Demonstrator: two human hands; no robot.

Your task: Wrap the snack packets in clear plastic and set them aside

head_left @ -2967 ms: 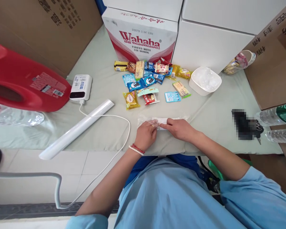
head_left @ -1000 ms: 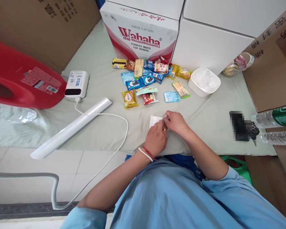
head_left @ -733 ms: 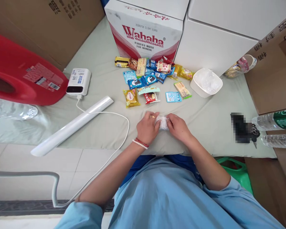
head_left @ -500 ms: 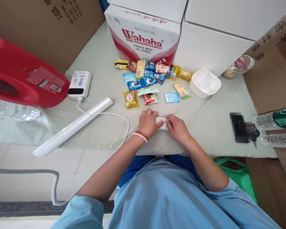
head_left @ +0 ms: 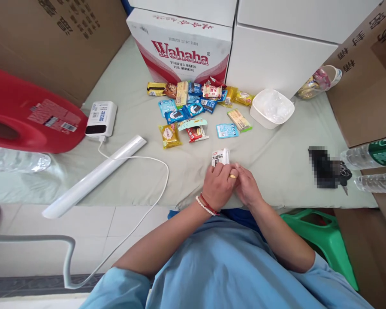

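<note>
A: In the head view, how does the left hand (head_left: 219, 189) stand?
B: Its fingers are curled closely over the near end of a white packet (head_left: 221, 157) with dark printed characters, and it has hold of that end. One finger wears a ring (head_left: 233, 175).
A: And the right hand (head_left: 248, 186)?
B: Half curled, its fingertips meeting the left hand's fingers. Whether it pinches the packet too, I cannot tell; the left hand covers that part.
A: Where is the packet?
B: Over the near part of the cloth-covered bench (head_left: 286, 167), its far end showing beyond the left knuckles.
A: What is around it?
B: Farther back, wrapped snacks (head_left: 193, 110) lie before the Wahaha box (head_left: 183, 58), with a white tub (head_left: 264, 121) to their right. Off to the left, a white cable (head_left: 162, 162) crosses a pale tube (head_left: 94, 177) and plugs into a small white device (head_left: 102, 118).
</note>
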